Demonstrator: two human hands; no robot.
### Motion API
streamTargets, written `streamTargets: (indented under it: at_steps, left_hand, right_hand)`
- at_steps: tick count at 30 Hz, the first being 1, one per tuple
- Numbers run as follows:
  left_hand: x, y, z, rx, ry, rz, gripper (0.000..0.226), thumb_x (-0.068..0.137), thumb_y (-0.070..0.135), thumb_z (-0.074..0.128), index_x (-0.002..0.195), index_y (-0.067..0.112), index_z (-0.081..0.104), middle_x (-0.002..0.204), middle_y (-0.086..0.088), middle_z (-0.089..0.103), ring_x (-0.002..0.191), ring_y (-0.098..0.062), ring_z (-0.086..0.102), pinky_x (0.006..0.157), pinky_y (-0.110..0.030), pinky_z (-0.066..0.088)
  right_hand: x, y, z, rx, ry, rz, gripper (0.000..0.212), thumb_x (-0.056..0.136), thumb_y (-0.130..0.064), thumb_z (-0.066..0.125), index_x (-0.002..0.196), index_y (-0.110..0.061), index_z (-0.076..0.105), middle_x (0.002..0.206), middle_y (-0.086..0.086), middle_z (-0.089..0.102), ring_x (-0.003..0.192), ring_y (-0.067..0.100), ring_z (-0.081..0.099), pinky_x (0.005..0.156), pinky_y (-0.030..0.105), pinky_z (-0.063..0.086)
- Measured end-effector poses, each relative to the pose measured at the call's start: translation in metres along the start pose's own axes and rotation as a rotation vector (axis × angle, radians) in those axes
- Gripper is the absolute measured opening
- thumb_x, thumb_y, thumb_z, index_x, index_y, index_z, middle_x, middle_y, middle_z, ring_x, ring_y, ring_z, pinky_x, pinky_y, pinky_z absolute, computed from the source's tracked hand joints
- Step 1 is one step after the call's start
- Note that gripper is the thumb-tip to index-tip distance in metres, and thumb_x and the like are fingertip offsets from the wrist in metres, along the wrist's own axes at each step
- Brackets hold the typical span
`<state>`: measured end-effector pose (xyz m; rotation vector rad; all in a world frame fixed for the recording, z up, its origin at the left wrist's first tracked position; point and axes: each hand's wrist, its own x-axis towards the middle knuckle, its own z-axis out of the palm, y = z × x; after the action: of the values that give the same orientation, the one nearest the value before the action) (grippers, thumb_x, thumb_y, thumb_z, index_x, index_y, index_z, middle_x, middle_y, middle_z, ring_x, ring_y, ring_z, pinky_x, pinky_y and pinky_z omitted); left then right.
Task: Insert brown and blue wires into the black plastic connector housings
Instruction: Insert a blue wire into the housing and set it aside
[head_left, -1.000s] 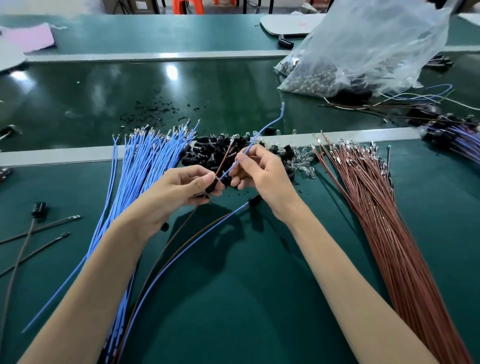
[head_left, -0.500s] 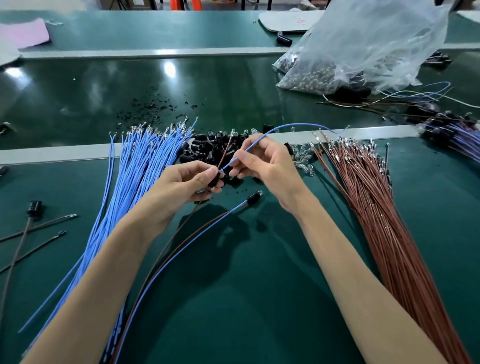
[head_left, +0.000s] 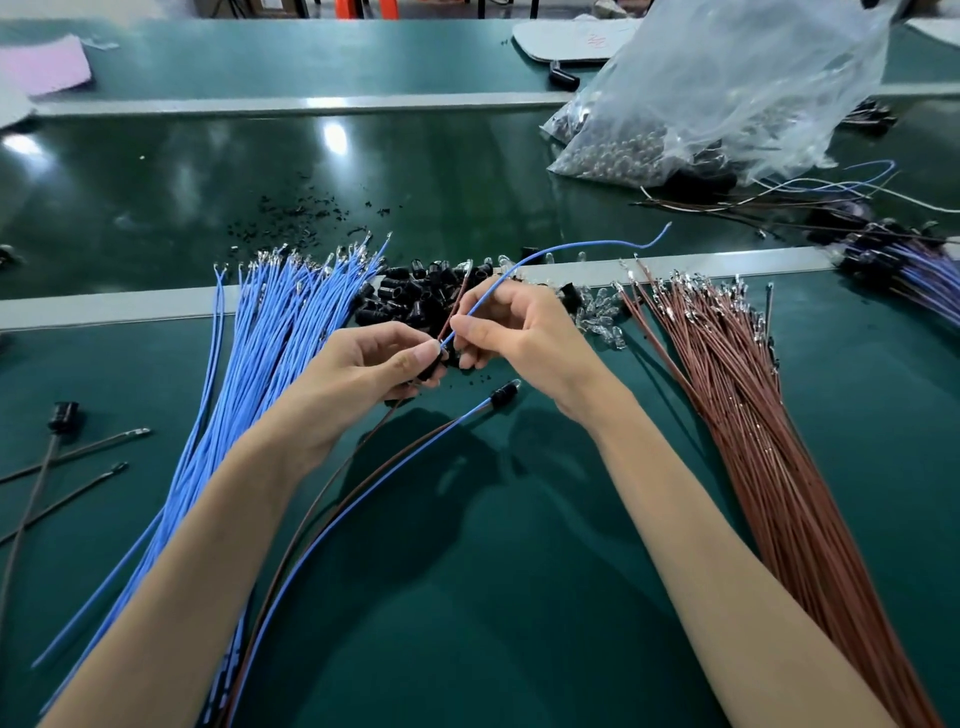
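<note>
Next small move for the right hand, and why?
Probably push the blue wire down into the black housing: the right hand pinches it just above the housing, which the left hand holds, and a brown wire already stands beside it.

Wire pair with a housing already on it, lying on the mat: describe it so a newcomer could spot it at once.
Start at the green mat, between the blue bundle on the left and the brown bundle on the right. Below the right hand lies a brown-and-blue wire pair. Unlike the bundles' wires, it ends in a single black housing.
</note>
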<state>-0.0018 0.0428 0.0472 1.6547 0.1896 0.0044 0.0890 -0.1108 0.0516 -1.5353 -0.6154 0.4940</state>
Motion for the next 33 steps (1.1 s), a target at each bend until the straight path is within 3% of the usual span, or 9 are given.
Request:
streamTargets:
  at_steps: [10,17,23,33]
  left_hand:
    - [-0.003,0.005,0.005,0.032,0.022,0.037,0.025,0.075,0.03,0.063,0.087,0.009,0.068,0.069,0.005,0.066,0.068,-0.004,0.06,0.067,-0.015,0.048]
    - [-0.002,0.006,0.008,0.013,0.064,0.035,0.023,0.072,0.032,0.066,0.085,0.012,0.069,0.074,0.003,0.07,0.071,-0.008,0.061,0.071,-0.019,0.051]
    - [-0.002,0.005,0.008,0.049,0.135,0.06,0.026,0.069,0.034,0.069,0.084,0.013,0.07,0.077,-0.006,0.071,0.072,-0.011,0.063,0.073,-0.025,0.052]
    - [-0.002,0.006,0.007,0.026,0.195,0.11,0.022,0.066,0.032,0.073,0.08,0.016,0.069,0.069,0.004,0.072,0.066,-0.005,0.065,0.064,-0.012,0.049]
  right_hand:
    - [-0.001,-0.002,0.006,0.069,0.008,0.076,0.016,0.094,0.001,0.054,0.081,-0.009,0.055,0.057,-0.004,0.063,0.049,0.011,0.06,0.051,0.018,0.048]
    - [-0.002,-0.001,0.009,0.106,0.047,0.053,0.017,0.095,0.001,0.052,0.082,-0.01,0.054,0.059,-0.003,0.063,0.05,0.011,0.06,0.053,0.019,0.049]
    - [-0.001,-0.002,0.008,0.002,0.051,0.001,0.02,0.092,0.004,0.055,0.079,-0.011,0.056,0.061,-0.003,0.063,0.052,0.01,0.06,0.053,0.018,0.048]
    - [-0.001,-0.003,0.011,-0.139,0.1,-0.073,0.027,0.093,0.006,0.051,0.078,-0.016,0.051,0.068,0.003,0.062,0.055,0.011,0.062,0.058,0.022,0.05]
